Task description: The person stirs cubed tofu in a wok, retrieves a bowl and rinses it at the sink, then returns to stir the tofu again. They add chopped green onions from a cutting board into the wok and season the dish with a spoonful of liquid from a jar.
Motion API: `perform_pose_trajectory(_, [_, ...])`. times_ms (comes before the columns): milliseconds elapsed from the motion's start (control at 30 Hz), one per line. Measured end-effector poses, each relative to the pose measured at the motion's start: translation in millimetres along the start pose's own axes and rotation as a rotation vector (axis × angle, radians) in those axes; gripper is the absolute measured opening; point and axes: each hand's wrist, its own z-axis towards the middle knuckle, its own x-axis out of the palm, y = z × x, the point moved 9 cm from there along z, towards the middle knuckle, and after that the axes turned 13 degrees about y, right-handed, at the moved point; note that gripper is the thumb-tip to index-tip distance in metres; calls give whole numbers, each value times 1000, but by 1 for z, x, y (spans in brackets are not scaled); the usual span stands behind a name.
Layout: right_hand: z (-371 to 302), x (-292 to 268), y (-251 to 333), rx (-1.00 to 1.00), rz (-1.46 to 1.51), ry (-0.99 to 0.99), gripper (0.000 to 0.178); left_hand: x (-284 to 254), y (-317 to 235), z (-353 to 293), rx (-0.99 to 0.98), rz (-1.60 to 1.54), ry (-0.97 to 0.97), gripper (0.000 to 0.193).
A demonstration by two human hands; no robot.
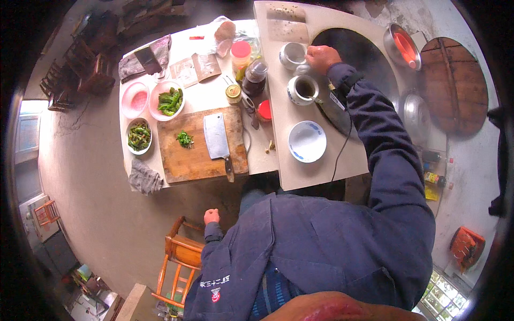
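My right hand [323, 59] reaches over the stove counter, its fingers closed at the rim of a small white ceramic jar [292, 56]. What those fingers pinch is too small or hidden to make out. Just nearer stands a second white jar [303, 89] of dark liquid, with a spoon handle sticking out. A white bowl with blue flowers [307, 142] sits close to the counter's near edge. Below the table, beside the wooden chair, hangs my left hand [211, 215], loosely closed with nothing visible in it.
A cleaver [216, 136] and chopped greens [184, 139] lie on the cutting board [174, 167]. Green peppers [170, 101] fill a pink bowl. Right of the jars is a large dark wok [369, 69], steam near it. A wooden chair [179, 251] stands at lower left.
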Motion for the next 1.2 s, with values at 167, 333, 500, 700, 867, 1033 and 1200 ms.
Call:
perform_pose_trajectory(167, [-3, 4, -13, 53, 235, -33, 27, 6, 1, 9, 25, -48, 36, 27])
perform_pose_trajectory(333, [0, 34, -46, 237, 676, 50, 23, 7, 3, 23, 76, -10, 31, 26])
perform_pose_trajectory(500, [-11, 63, -66, 407, 1201, 128, 22, 9, 12, 33, -11, -98, 67, 24])
perform_pose_trajectory(700, [-23, 66, -74, 436, 1376, 111, 19, 1, -17, 16, 49, -32, 64, 22])
perform_pose_trajectory(867, [-29, 59, -72, 426, 1360, 62, 19, -3, -36, 11, 126, -51, 40, 21])
perform_pose_trajectory(1033, [-37, 58, -71, 429, 1317, 37, 19, 0, -34, 20, 92, -53, 72, 21])
perform_pose_trajectory(1200, [-41, 65, -75, 458, 1418, 37, 18, -1, -26, 33, 54, -77, 72, 21])
